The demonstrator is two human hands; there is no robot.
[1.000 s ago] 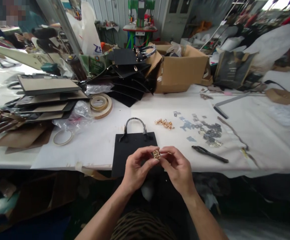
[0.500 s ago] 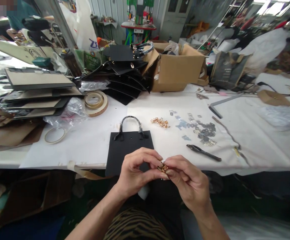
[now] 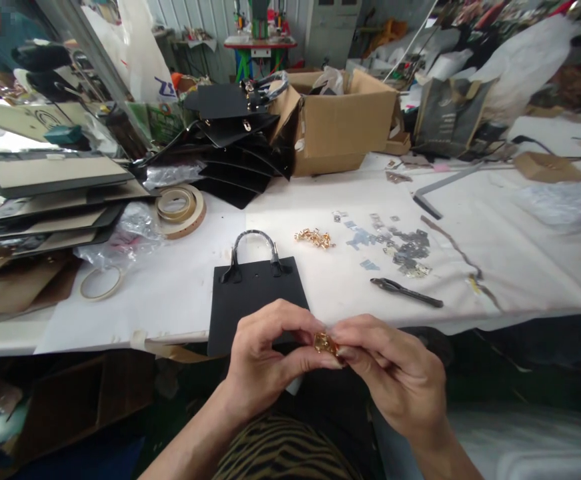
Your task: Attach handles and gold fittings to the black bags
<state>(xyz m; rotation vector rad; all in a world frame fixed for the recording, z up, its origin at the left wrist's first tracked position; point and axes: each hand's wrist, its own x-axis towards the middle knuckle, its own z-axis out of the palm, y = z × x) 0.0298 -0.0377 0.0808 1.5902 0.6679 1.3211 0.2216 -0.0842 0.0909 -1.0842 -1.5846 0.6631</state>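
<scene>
My left hand (image 3: 263,363) and my right hand (image 3: 395,377) meet in front of me, below the table edge. Together they pinch a small gold metal clasp (image 3: 325,343) between thumbs and fingertips. Just beyond them a flat black bag panel (image 3: 255,297) with a curved handle (image 3: 253,243) lies on the white table, its near edge hanging over the rim. A small heap of gold clasps (image 3: 314,238) rests past the panel. To its right lie several small grey metal plates (image 3: 403,250) and black pliers (image 3: 406,292).
A stack of black bag panels (image 3: 240,150) and an open cardboard box (image 3: 343,123) stand at the back. Cardboard sheets (image 3: 55,193) and tape rolls (image 3: 177,208) fill the left side. Another person (image 3: 0,40) is at the far left. White cloth (image 3: 530,253) covers the table's right part.
Both hands have drawn toward me and lower in view with the gold clasp still pinched between them. The view has tilted, so the table items sit higher.
</scene>
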